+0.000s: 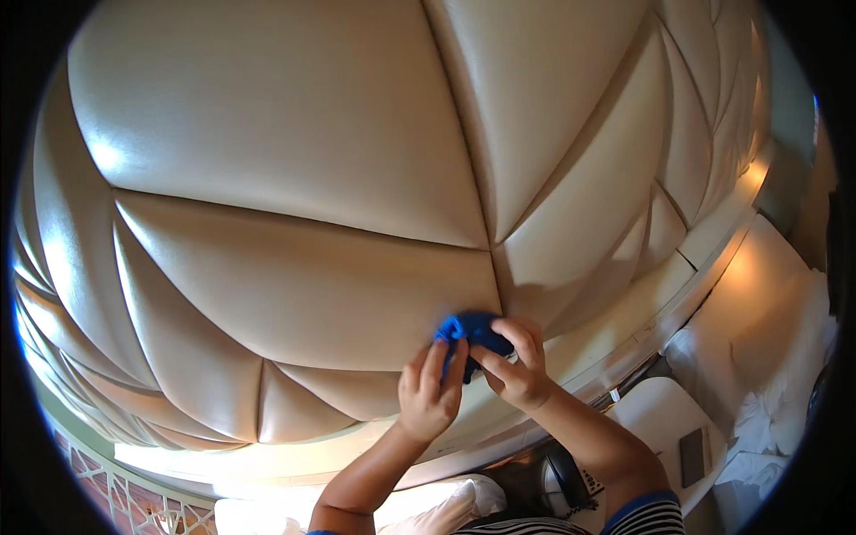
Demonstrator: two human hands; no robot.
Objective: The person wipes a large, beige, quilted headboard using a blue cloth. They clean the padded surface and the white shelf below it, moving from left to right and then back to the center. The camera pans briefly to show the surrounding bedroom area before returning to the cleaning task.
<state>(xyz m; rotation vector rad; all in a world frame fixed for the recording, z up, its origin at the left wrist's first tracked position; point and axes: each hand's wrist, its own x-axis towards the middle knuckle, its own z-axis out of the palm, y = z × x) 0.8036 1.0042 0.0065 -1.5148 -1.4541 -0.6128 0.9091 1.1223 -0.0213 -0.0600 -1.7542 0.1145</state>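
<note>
Both hands meet at a bunched blue cloth (483, 330) in the lower middle of the view. My left hand (431, 391) grips its left side with bent fingers. From the right, my right hand (518, 364) pinches the cloth between thumb and fingers. Behind the cloth rises a beige padded wall panel (301, 127), upholstered in a leather-like material and split by seams into angular sections. The cloth lies against the panel's lower part, close to a vertical seam. My fingers hide part of the cloth.
A pale ledge (595, 334) runs along the panel's bottom. Below it are a black corded telephone (567, 476), a white bedside table (659, 408) with a dark flat object (695, 457), a pillow (461, 503) and rumpled white bedding (756, 428). A lattice screen (120, 491) stands at lower left.
</note>
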